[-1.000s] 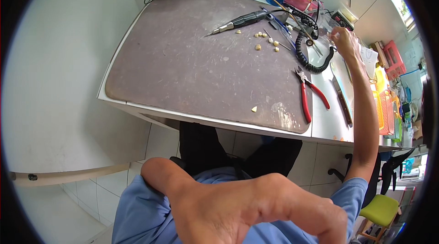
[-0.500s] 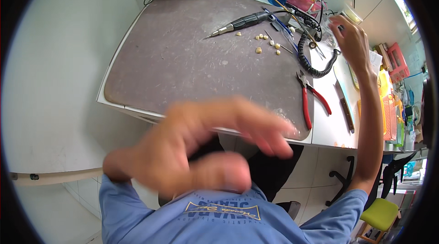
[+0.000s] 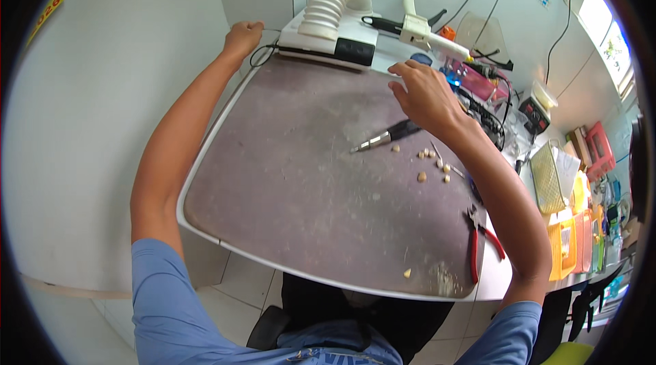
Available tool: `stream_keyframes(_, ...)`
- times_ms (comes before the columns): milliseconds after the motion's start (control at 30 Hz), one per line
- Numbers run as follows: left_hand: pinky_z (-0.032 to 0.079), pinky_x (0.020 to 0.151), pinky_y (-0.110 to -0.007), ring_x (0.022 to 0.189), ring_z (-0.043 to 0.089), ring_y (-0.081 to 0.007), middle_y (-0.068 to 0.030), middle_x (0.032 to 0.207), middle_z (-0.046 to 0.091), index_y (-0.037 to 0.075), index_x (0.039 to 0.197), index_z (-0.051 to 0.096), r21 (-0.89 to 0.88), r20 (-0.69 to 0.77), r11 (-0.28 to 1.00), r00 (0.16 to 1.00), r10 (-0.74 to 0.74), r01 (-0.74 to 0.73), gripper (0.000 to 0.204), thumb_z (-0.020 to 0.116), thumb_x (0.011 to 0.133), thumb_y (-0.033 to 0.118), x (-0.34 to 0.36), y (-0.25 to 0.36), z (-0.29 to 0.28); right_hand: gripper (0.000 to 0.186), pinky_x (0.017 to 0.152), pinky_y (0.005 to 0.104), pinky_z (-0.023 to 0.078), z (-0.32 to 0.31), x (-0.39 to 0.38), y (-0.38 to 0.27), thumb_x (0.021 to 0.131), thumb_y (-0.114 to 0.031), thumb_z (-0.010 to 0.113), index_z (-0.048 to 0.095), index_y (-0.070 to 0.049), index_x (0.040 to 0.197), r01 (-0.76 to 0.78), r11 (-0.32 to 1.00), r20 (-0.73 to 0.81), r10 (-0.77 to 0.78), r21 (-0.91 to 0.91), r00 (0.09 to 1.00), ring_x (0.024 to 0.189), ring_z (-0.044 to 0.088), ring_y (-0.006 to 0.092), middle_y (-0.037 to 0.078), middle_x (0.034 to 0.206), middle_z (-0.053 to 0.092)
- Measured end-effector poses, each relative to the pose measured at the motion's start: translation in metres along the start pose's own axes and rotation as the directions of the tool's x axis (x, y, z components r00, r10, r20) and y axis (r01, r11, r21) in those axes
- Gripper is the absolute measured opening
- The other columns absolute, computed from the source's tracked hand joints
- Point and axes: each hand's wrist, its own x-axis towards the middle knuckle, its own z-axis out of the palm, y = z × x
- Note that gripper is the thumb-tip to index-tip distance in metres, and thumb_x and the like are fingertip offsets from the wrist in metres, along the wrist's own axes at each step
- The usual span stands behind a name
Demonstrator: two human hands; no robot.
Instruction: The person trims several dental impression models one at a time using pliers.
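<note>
My left hand (image 3: 243,38) is stretched to the far left corner of the desk, its fingers curled closed beside a thin dark cable (image 3: 262,56). What lies in those fingers is hidden. To its right stands a white box-shaped machine (image 3: 318,50) with a ribbed white hose (image 3: 336,4). My right hand (image 3: 427,95) hovers over the far right of the grey mat (image 3: 294,160), fingers apart and holding nothing visible. Below it lies a black and silver rotary handpiece (image 3: 388,137), partly covered by the hand. Several small tooth-shaped pieces (image 3: 422,176) are scattered nearby.
Red-handled cutting pliers (image 3: 474,249) lie at the mat's right edge. A small yellowish chip (image 3: 407,273) and pale powder (image 3: 445,280) are near the front edge. Plastic baskets (image 3: 549,177) line the right side. A white tool with a black handle (image 3: 415,29) stands behind the mat.
My left hand has gone from close in front of me to the far left corner. My right hand has moved left from the far right side. The view has tilted up, showing the hose.
</note>
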Motion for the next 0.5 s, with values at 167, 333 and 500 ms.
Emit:
stream_keyframes(167, 0.053, 0.081, -0.03, 0.089, 0.064, -0.0162, -0.0098, 0.103, 0.068, -0.002, 0.115, 0.064, -0.134, 0.113, 0.988, 0.991, -0.065, 0.08, 0.056, 0.05, 0.1, 0.05, 0.041, 0.002, 0.028, 0.027, 0.088, 0.0497, 0.051, 0.018, 0.045, 0.041, 0.088, -0.01, 0.061, 0.061, 0.001, 0.113, 0.075, 0.908, -0.328, -0.224, -0.412, 0.918, 0.096, 0.068, 0.0399, 0.02, 0.103, 0.069)
stream_keyframes(333, 0.054, 0.083, -0.031, 0.095, 0.066, -0.0174, -0.0111, 0.113, 0.068, 0.0, 0.128, 0.059, -0.184, 0.431, 0.96, 0.895, -0.113, 0.21, 0.062, 0.046, 0.101, 0.055, 0.043, 0.033, 0.044, 0.04, 0.09, 0.049, 0.048, -0.008, 0.079, 0.074, 0.087, -0.024, 0.071, 0.06, -0.01, 0.122, -0.264, 0.881, -0.041, 0.27, -0.394, 0.962, 0.095, 0.068, 0.0384, 0.017, 0.099, 0.07)
stream_keyframes(500, 0.056, 0.083, -0.034, 0.1, 0.068, -0.0174, -0.0131, 0.122, 0.066, 0.001, 0.13, 0.059, -0.279, 0.498, 0.932, 0.865, -0.064, 0.23, 0.064, 0.044, 0.102, 0.056, 0.053, 0.035, 0.056, 0.046, 0.088, 0.0485, 0.05, -0.001, 0.082, 0.091, 0.087, -0.022, 0.071, 0.059, -0.015, 0.132, -0.232, 0.912, -0.039, 0.233, -0.339, 0.972, 0.096, 0.068, 0.0381, 0.019, 0.101, 0.068)
